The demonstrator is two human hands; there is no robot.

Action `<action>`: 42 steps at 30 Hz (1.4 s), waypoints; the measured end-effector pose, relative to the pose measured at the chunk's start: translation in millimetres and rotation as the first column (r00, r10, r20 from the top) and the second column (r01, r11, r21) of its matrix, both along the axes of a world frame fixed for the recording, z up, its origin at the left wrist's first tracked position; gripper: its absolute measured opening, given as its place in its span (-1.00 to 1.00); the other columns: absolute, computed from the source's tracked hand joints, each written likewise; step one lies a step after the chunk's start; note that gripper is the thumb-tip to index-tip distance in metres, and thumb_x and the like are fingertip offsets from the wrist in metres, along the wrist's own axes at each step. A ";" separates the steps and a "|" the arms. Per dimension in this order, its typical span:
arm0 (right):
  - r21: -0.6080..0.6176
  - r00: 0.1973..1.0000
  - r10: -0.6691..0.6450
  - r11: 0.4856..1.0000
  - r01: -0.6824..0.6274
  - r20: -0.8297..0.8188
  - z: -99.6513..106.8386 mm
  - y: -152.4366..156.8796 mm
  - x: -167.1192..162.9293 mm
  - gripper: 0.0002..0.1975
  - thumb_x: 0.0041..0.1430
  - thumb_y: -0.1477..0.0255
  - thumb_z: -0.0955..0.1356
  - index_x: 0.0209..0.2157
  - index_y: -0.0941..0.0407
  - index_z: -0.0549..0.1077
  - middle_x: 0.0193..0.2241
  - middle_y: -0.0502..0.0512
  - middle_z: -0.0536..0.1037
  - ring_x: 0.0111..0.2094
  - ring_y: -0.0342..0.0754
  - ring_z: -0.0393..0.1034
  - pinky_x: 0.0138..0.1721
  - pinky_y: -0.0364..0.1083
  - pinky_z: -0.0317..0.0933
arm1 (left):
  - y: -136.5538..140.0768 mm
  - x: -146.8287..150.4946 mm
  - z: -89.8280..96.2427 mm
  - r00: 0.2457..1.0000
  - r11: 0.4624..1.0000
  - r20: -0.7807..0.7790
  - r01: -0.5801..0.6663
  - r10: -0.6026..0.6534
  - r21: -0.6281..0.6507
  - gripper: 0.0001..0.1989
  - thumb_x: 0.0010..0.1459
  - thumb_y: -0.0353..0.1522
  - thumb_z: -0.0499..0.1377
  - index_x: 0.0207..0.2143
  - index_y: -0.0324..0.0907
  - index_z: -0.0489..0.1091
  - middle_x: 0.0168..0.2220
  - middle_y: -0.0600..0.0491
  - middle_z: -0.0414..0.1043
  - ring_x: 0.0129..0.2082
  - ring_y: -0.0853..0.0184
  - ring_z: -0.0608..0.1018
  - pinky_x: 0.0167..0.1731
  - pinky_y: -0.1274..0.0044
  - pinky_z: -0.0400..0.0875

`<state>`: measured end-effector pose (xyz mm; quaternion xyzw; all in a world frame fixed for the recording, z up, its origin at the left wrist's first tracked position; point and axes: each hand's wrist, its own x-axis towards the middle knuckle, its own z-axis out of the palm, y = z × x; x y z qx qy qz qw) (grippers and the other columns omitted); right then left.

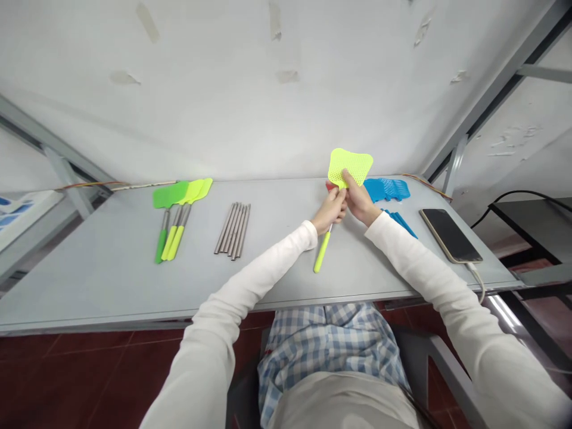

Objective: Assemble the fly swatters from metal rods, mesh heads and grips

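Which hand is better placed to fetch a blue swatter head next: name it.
Likely the right hand: it is nearer the blue swatter heads, on its own side; the left hand would have to cross it. Both hold the yellow-green swatter.

The fingers (341,205) partly hide something red (329,185) behind them.

It's bright in here, an even, pale light that leaves the wall (223,101) whitish, a faint shadow slanting across its left side. Only soft shade falls on the counter (111,274); the floor (67,378) sits dim, with a white streak of glare (504,313) at right. The fingers (338,205) and swatter (346,159) look fairly crisp; toward the edges, shapes stretch and the right sleeve (415,256) softens.
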<state>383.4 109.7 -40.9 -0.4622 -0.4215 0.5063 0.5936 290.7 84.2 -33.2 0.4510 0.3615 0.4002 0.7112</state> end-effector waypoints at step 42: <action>0.051 0.383 -0.163 0.957 0.287 0.909 -16.3 24.9 59.3 -0.52 0.26 0.32 0.27 0.11 0.25 0.09 -0.35 0.26 0.55 -0.33 0.12 0.49 -0.27 0.03 0.29 | 4.9 -98.2 -28.3 0.870 0.863 0.413 -0.027 0.269 -0.505 -0.65 0.31 -0.30 -0.09 -0.55 -0.19 0.11 -0.68 0.25 -0.11 -0.79 0.58 -0.01 -0.80 0.75 -0.29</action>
